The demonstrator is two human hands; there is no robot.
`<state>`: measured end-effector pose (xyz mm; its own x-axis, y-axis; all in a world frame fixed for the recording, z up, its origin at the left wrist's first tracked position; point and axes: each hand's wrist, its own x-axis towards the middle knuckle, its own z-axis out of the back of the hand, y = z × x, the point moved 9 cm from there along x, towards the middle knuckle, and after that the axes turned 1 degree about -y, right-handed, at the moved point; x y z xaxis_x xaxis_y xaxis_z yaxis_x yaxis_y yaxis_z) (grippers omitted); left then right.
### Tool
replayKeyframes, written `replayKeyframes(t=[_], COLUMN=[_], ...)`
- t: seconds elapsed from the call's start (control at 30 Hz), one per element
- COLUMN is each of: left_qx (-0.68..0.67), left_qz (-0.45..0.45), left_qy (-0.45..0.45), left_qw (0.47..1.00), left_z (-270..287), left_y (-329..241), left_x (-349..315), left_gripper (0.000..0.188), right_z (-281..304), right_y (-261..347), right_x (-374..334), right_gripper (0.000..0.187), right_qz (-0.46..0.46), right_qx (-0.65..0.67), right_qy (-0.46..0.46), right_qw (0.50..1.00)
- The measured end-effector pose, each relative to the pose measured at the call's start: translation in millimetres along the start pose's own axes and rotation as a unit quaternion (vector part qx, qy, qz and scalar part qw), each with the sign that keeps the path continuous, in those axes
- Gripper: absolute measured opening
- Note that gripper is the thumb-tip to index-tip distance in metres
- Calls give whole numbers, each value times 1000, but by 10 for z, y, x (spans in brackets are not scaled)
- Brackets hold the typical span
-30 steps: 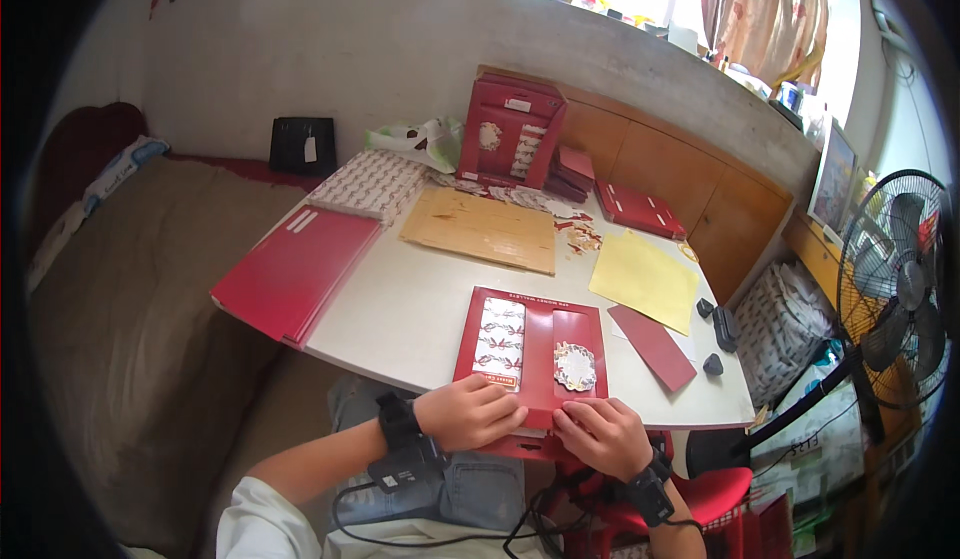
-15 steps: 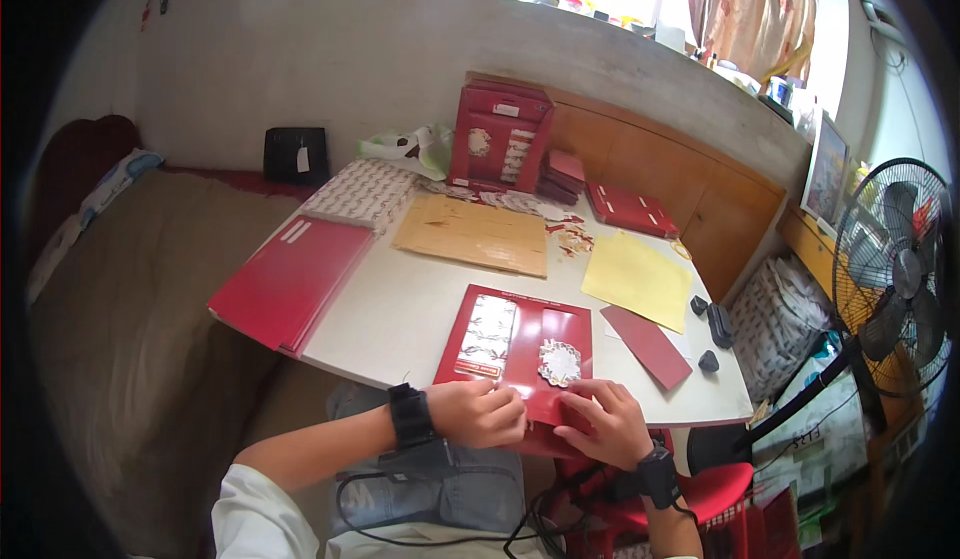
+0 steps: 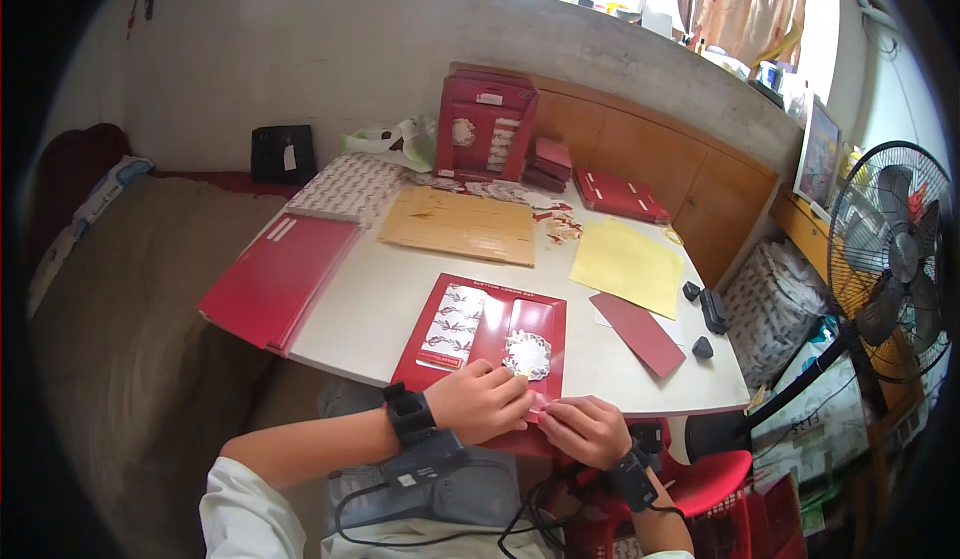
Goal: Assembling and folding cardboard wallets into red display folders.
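Observation:
A flat red cardboard package (image 3: 497,311) lies at the table's front edge, its lower part overhanging. One window shows white paper with a dark printed pattern (image 3: 452,326); beside it is a white scalloped round label (image 3: 527,355). My left hand (image 3: 480,401) is closed over the package's lower part, fingers bent and pressed together. From the right, my right hand (image 3: 588,430) pinches close to the left fingertips. Between them shows a small shiny pink bit (image 3: 540,408), too small to name. What the left fingers grip is hidden.
Left lies a stack of red cardboard sheets (image 3: 270,279); behind it, patterned sheets (image 3: 345,187). A brown board (image 3: 458,225), yellow paper (image 3: 628,267) and a dark red strip (image 3: 640,334) surround the package. Small black objects (image 3: 703,347) sit right. A fan (image 3: 893,249) stands beyond.
My two hands have drawn closer together at the package's lower edge. The right fingers, spread before, now pinch. In the picture, the package and the table have shifted slightly left and up.

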<state>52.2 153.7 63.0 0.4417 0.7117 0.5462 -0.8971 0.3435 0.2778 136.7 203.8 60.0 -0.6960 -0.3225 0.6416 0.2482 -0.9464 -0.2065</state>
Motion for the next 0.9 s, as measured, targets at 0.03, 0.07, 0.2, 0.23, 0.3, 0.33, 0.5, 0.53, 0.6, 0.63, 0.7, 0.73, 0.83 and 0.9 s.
replayKeyframes(t=[0.03, 0.07, 0.2, 0.23, 0.3, 0.33, 0.5, 0.53, 0.6, 0.63, 0.7, 0.73, 0.83, 0.9], left_qx=[7, 3, -40, -65, -89, -85, -97, -118, -138, -155, -170, -162, -143, -131], left_qz=[20, 42, 71, 77, 86, 84, 91, 96, 101, 110, 120, 114, 99, 91], left_qy=[3, 20, 29, 32, 37, 32, 8, 3, -4, -9, -15, -14, -24, -34], left_qw=[1000, 999, 996, 994, 992, 992, 991, 988, 985, 982, 978, 980, 984, 987], left_z=[-54, -113, -127, -151, -174, -171, -186, -194, -191, -186, -194, -215, -237, -226], left_y=[-1, 6, 29, 48, 68, 69, 97, 112, 117, 126, 135, 126, 102, 85], left_x=[13, 23, 50, 52, 42, 41, 16, 4, -6, -9, -27, -38, -58, -64], left_gripper=[30, 30, 30, 30, 30, 30, 30, 33, 35, 38, 41, 43, 43, 42], right_z=[-15, -17, -27, -36, -54, -67, -49, -64, -86, -111, -153, -167, -150, -135], right_y=[33, 37, 11, 13, 40, 0, -174, -237, -284, -313, -325, -323, -304, -278], right_x=[12, 13, -35, -35, 1, 44, 155, 131, 101, 77, 55, 52, 59, 52], right_gripper=[24, 25, 24, 24, 23, 23, 29, 30, 32, 32, 31, 31, 30, 28], right_qz=[13, 16, 10, 9, 9, -25, -138, -165, -191, -213, -233, -239, -225, -204], right_qx=[-5, -15, -21, -34, -44, -48, 44, 98, 151, 180, 210, 208, 183, 161], right_qy=[3, 4, 11, 19, 25, 29, 43, 51, 60, 62, 63, 62, 52, 42], right_qw=[1000, 1000, 1000, 999, 999, 998, 988, 980, 968, 958, 947, 946, 956, 965])
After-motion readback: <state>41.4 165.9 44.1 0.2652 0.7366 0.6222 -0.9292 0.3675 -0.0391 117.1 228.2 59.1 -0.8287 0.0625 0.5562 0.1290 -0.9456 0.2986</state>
